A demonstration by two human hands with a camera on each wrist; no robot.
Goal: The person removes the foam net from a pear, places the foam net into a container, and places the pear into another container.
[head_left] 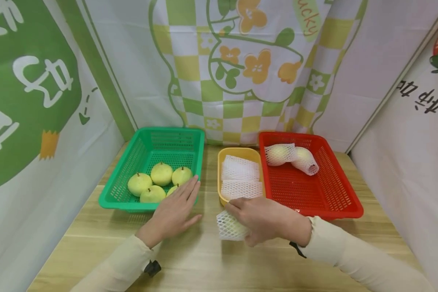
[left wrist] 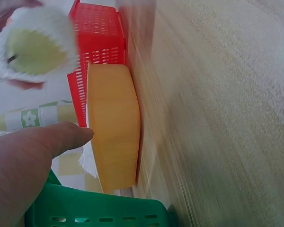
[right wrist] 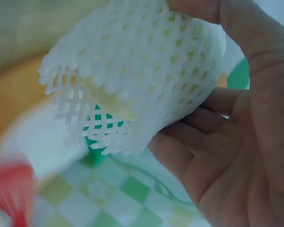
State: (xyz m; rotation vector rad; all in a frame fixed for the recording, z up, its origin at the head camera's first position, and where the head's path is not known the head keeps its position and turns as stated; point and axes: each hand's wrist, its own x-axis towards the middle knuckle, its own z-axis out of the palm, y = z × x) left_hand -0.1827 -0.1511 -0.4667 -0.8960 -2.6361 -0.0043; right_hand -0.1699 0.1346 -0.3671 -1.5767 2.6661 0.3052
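My right hand (head_left: 264,219) grips a pear in a white foam net sleeve (head_left: 230,227) above the table, just in front of the yellow bin (head_left: 220,172). Close up in the right wrist view, fingers and thumb curl round the netted pear (right wrist: 146,71), the sleeve's loose end sticking out. The left wrist view shows the pear's stem end (left wrist: 38,52) bare inside the net. My left hand (head_left: 173,213), fingers straight, is over the front right corner of the green basket (head_left: 131,206); whether it touches the rim I cannot tell. Several bare pears (head_left: 162,174) lie in that basket, one partly hidden by this hand.
Flat foam net sleeves (head_left: 241,190) lie stacked in the yellow bin. To its right, the red basket (head_left: 295,194) contains two netted pears (head_left: 279,155) at the back. A checked curtain (head_left: 241,109) hangs behind the containers, above the wooden table (head_left: 190,267).
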